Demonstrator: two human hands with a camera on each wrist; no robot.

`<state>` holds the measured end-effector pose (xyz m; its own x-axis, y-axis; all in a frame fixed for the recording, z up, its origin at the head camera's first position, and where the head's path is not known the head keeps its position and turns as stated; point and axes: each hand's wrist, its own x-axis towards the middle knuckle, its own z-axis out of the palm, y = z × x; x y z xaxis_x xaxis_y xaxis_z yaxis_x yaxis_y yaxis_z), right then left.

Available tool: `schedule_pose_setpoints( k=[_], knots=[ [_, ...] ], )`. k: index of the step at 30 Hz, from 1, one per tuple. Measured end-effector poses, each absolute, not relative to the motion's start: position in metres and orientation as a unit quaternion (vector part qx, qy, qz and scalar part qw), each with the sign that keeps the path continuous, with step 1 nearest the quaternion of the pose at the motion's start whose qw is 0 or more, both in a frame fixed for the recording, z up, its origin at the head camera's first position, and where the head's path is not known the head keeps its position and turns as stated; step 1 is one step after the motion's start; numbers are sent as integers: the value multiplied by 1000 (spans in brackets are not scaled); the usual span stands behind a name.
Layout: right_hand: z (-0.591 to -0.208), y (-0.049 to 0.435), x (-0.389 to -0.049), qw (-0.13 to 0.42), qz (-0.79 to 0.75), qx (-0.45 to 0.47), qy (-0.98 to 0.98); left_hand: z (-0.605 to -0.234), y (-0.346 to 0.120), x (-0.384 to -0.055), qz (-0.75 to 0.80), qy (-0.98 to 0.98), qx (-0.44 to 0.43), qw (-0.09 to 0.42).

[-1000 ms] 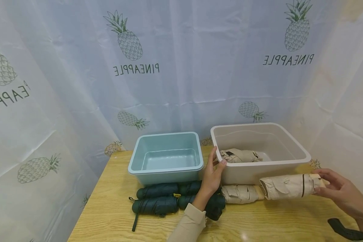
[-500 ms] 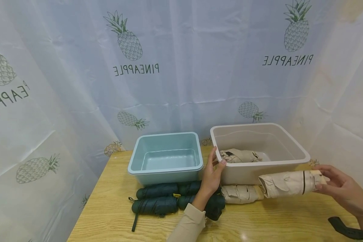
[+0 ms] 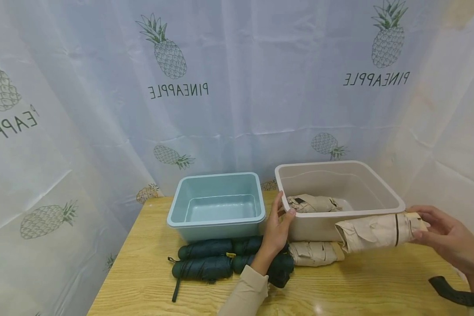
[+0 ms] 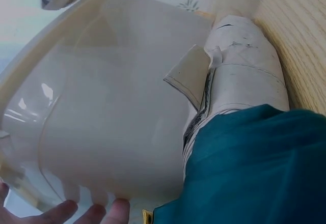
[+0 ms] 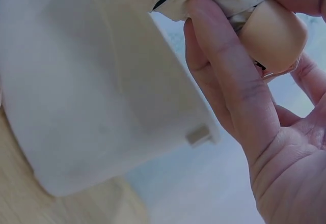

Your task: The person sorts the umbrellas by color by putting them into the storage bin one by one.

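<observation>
One beige umbrella (image 3: 316, 203) lies in the white bin (image 3: 320, 228) my left hand (image 3: 277, 231) grips; my right hand (image 3: 444, 239) holds another (image 3: 369, 232); a third (image 3: 312, 254) and four dark ones (image 3: 205, 268) seem left.

Behind everything, a pale curtain (image 3: 237, 109) is hanging in creases and continuing round both sides. Line-drawn pineapples (image 3: 170, 59) are dotting it, some leaning, some lying sideways, and the mirror-reversed word PINEAPPLE (image 3: 177, 91) is running beneath the upper ones. The worktop (image 3: 134, 263) is showing yellowish wood grain. A pale-blue tub (image 3: 217, 224) is standing on it near the curtain, and folded dark umbrellas (image 3: 203, 268) are lying just in front in two rows, one trailing a strap (image 3: 176, 290); a yellow tag (image 3: 231, 254) is showing among them.
</observation>
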<state>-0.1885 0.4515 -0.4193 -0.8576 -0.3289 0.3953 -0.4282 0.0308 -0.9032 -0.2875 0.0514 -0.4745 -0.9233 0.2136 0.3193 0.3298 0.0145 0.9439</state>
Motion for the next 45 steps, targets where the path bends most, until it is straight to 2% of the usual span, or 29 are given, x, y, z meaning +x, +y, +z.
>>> schedule_pose_setpoints(
  k=[14,30,40,45],
  knots=[
    [-387,437,-202,60,647,223,-727,-472,52,-286,-672,-714,-192,36],
    [-363,417,-228,13,688,250,-681,-471,54,-284,-671,-718,-178,39],
    [-344,400,-248,4,685,212,-697,-470,54,-283,-676,-713,-182,35],
    [-336,393,-259,-22,691,197,-696,-470,54,-283,-674,-716,-180,40]
  ],
)
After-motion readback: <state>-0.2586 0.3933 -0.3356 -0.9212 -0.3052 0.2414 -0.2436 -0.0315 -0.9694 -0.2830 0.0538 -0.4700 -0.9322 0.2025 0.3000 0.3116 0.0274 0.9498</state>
